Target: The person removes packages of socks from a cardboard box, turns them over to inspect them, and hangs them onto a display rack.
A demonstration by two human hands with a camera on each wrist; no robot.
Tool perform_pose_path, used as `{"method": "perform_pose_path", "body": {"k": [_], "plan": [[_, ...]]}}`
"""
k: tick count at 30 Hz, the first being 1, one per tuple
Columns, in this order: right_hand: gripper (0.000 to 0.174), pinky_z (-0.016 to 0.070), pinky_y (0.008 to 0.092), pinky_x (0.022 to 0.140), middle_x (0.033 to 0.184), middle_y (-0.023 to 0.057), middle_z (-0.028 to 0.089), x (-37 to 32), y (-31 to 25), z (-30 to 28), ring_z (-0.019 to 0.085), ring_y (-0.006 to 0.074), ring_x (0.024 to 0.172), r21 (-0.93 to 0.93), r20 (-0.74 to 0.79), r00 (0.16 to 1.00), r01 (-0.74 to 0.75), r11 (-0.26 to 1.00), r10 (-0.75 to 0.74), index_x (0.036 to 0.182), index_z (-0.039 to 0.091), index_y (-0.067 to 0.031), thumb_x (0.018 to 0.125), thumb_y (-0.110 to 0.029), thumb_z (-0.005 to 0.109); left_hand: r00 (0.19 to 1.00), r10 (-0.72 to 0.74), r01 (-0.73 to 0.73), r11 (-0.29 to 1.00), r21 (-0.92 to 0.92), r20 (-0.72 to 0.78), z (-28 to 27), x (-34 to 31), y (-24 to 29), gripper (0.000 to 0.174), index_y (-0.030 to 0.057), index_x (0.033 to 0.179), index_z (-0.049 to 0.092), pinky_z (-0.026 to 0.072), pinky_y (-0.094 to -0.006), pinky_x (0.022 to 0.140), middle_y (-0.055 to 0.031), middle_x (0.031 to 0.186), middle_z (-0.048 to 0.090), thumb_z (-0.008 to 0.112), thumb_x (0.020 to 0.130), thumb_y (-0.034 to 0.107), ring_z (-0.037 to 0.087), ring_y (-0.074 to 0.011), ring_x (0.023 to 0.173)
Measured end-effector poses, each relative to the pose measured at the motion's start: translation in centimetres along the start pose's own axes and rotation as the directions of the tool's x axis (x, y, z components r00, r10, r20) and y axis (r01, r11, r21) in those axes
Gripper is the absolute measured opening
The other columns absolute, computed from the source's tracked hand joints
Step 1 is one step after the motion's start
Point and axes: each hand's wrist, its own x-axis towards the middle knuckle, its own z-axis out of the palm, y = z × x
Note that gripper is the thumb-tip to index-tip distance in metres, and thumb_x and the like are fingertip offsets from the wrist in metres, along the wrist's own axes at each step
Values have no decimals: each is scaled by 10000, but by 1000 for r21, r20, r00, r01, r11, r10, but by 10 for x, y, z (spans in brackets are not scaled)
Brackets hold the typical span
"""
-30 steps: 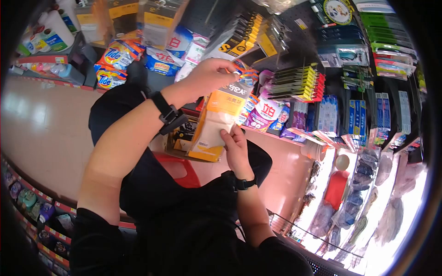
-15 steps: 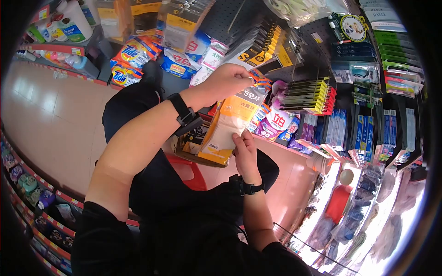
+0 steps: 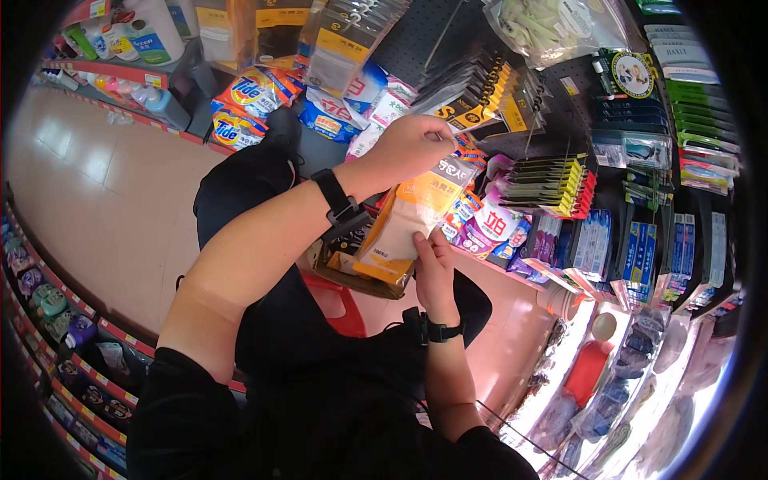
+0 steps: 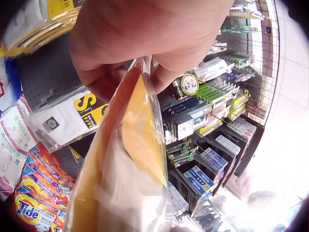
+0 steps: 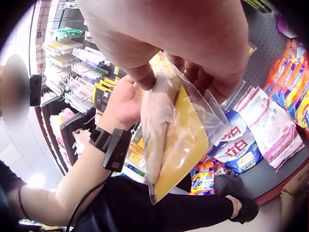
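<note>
A clear plastic packet of socks (image 3: 412, 212), with a yellow and white card inside, is held at a slant in front of the body in the head view. At its top edge my left hand (image 3: 408, 156) pinches the packet, fingers curled over. My right hand (image 3: 434, 268) grips the lower right side, thumb on the front face. From the left wrist view, the packet (image 4: 130, 164) hangs edge-on below my left hand (image 4: 149, 38). In the right wrist view my right hand (image 5: 174, 34) holds the packet (image 5: 174, 130) between thumb and fingers.
Beneath the packet is an open cardboard box (image 3: 352, 276) with more packets, above a red stool (image 3: 340, 308). Hanging sock packets (image 3: 472, 96), Tide bags (image 3: 248, 96) and toothbrush packs (image 3: 640, 252) fill the shelves ahead. Shelves also stand at left and behind.
The head view has shifted, so shelves, arms and packet appear farther right and slightly lower. Both hands keep their hold on the sock packet, with little change in their grip.
</note>
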Motion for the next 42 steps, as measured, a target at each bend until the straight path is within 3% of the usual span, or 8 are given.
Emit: {"method": "perform_pose_path", "body": {"k": [9,19,21,25,28,38,40,42], "plan": [[278,456,277,997,1249,52,661,15,-2,22,612,117,1137,-13,54,999,-5,1000,6,1310,569,-27,1051,-128,560,991,40,-24,991,128,-124,-18,3,5,230,-27,957,737,469,-272,661,-37,839,696,700,892,190,603,-99,756],[270,505,268,912,1164,54,691,53,-24,80,642,106,1043,-15,140,990,-12,1000,14,1280,583,-20,1040,-144,591,894,77,-105,994,-40,-442,-64,16,6,223,8,1075,643,448,-241,686,18,852,599,683,906,149,539,-70,744],[259,513,263,890,1144,52,696,61,-32,91,649,103,1018,-5,149,989,-10,1000,11,1263,591,-20,1038,-148,597,803,113,-107,993,44,-586,-76,19,2,284,-3,1093,631,507,-364,836,-154,1014,674,660,899,201,647,-264,954],[273,533,263,854,1133,53,699,79,-37,110,667,108,982,-84,198,979,-23,996,39,1263,598,-19,1033,-166,598,706,177,-130,984,120,-686,-96,19,1,327,-13,1180,576,501,-375,878,-172,1089,656,603,893,141,630,-278,1010],[270,526,259,850,1116,51,704,93,-40,118,664,104,973,-109,233,972,27,994,-1,1250,606,-15,1027,-167,608,712,92,-176,983,-50,-696,-105,16,10,404,-4,1270,517,470,-268,848,-79,1093,588,581,874,44,571,-146,961],[214,524,254,810,1073,45,714,118,-45,140,651,84,908,-88,276,961,60,994,-34,1198,628,-10,1023,-133,614,671,162,-156,985,76,-724,-123,19,9,427,-23,1278,510,475,-296,920,-118,1175,582,583,858,2,575,-184,1049],[216,527,256,810,1078,47,715,122,-45,140,655,87,910,-87,278,961,30,996,-4,1199,627,-8,1021,-131,614,693,87,-104,994,21,-716,-124,19,8,445,-23,1267,556,433,-381,1037,-237,1315,531,593,839,93,542,-360,1209],[218,530,257,810,1083,50,716,126,-43,141,659,91,912,-86,279,960,0,996,24,1200,626,-7,1020,-129,615,705,58,-59,998,23,-707,-124,18,8,460,-19,1279,560,433,-381,1040,-237,1323,525,600,839,111,539,-365,1207]]}}
